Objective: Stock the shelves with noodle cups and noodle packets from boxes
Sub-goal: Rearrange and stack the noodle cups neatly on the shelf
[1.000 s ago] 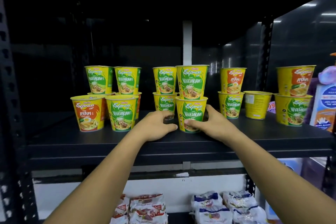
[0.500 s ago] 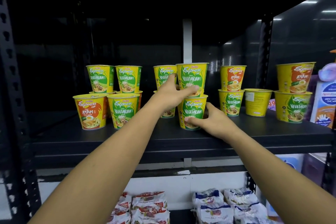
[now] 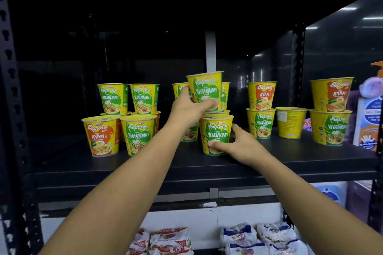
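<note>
Green cup [image 3: 207, 89], rim up, leans slightly left in left hand [image 3: 187, 109].

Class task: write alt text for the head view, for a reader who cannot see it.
A person's left hand grips the upper Vegetarian noodle cup while the right hand holds the lower cup, on a dark shelf among other yellow cups.

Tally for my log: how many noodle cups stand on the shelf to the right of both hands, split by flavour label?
Ayam cups and: 2
Vegetarian cups and: 2
Cup with label turned away: 1
Total: 5
</note>
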A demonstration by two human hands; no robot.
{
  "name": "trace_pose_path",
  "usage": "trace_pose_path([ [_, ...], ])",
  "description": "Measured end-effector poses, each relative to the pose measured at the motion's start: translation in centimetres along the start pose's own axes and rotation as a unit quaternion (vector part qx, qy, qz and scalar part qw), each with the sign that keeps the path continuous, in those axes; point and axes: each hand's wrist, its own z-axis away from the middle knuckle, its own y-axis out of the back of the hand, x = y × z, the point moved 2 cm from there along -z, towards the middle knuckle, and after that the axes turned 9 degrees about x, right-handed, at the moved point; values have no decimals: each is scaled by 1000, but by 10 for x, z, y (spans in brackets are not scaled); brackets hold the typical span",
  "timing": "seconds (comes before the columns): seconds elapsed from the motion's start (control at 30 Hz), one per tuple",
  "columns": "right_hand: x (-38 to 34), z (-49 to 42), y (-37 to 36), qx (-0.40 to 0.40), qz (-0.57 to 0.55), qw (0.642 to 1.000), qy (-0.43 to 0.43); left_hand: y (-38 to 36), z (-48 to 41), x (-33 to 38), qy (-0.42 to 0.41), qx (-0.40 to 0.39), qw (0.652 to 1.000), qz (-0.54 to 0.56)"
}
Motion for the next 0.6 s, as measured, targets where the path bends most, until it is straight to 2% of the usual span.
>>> trace_pose_path([
  [0.1, 2, -1, 1, -2, -9, 1000, -6, 13, -5, -2, -19, 59, 998, 12],
  [0.23, 5, -3, 4, 2, -29, 999, -27, 33, 0, -9, -28, 81, 996, 1],
  [0.6, 7, -7, 10, 11, -71, 996, -53, 40, 39, -60, 12, 4, 993, -115],
])
